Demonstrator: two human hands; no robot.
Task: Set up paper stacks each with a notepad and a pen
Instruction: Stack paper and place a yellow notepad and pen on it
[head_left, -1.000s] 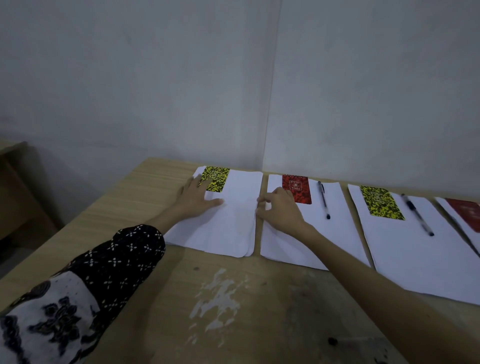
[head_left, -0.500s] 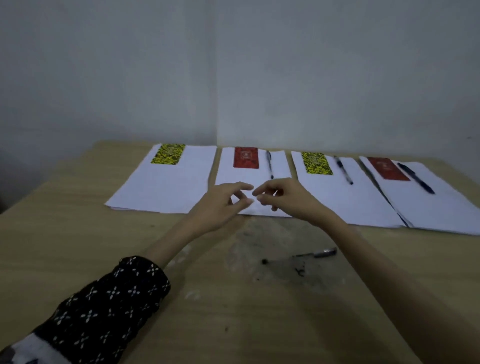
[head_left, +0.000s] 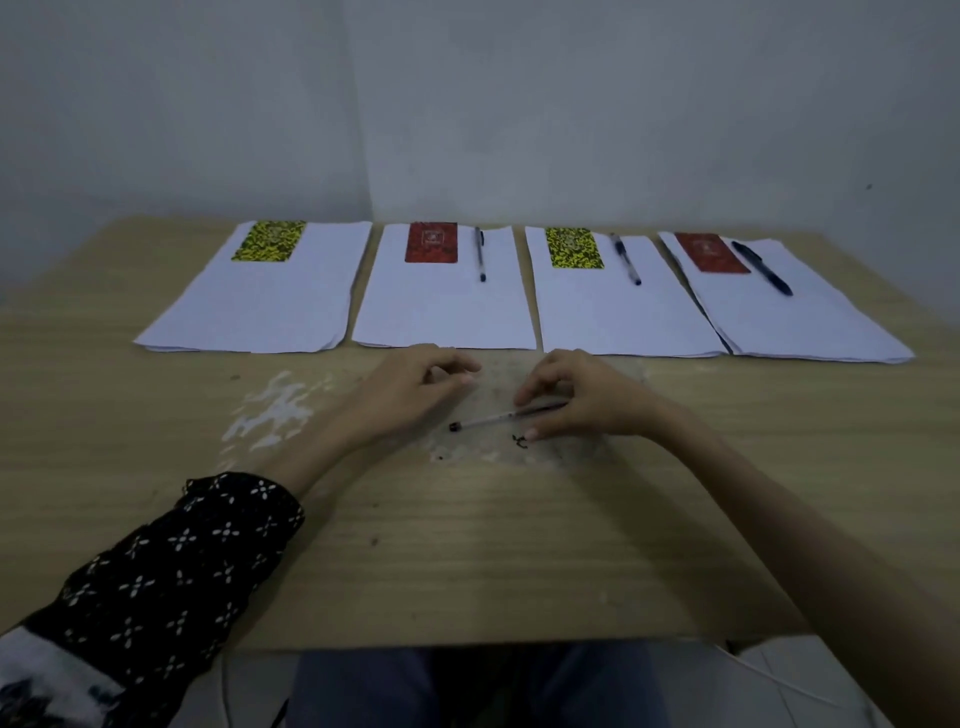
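Several white paper stacks lie in a row at the back of the wooden table (head_left: 467, 545). The leftmost stack (head_left: 260, 306) carries only a yellow notepad (head_left: 269, 241). Each other stack has a notepad and a pen: red notepad (head_left: 431, 249) with pen (head_left: 480, 254), yellow notepad (head_left: 574, 248) with pen (head_left: 625, 258), red notepad (head_left: 710, 252) with dark pen (head_left: 761, 267). A loose clear pen (head_left: 493, 418) lies on the table in front of the stacks. My right hand (head_left: 587, 400) pinches its right end between fingers and thumb. My left hand (head_left: 415, 384) hovers beside it, loosely curled and holding nothing.
White paint smears (head_left: 275, 410) and small dark crumbs (head_left: 519, 440) mark the tabletop near the pen. A grey wall corner stands right behind the stacks. The table's front edge runs just above my knees (head_left: 467, 686).
Both hands have pulled back from the left stacks to the table's middle. My right hand has come down on the loose pen. The view has swung right to take in the whole row.
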